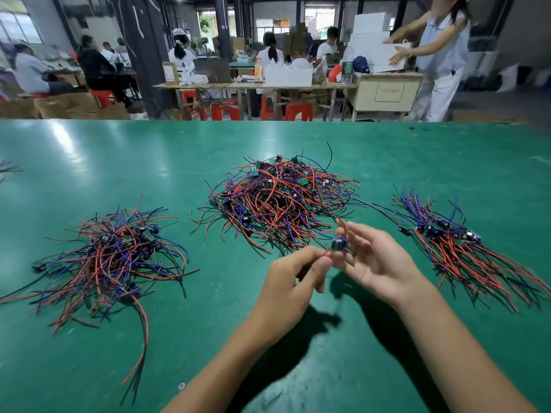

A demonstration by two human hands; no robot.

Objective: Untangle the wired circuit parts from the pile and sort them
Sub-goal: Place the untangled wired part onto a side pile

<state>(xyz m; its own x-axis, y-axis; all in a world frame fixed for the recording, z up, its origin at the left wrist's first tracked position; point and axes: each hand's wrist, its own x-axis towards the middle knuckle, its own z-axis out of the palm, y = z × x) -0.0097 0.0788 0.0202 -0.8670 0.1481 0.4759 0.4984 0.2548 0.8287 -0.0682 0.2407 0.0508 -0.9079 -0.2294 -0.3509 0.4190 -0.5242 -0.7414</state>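
Circuit part (340, 244), a small board with a dark capacitor, sits between both hands just in front of the big tangled pile (277, 201) on the green table (119, 156). The left hand (290, 281) pinches it at thumb and forefinger; the right hand (377, 257) has its fingers loosely curled around it, though blur hides the exact contact. Red wires seem to trail from the part back toward the pile. Left of the pile lies a looser heap (119, 254); right of it, a combed bundle (456, 242). Likely risk: if those wires are snagged, pulling could drag neighbours out or strain a solder joint.
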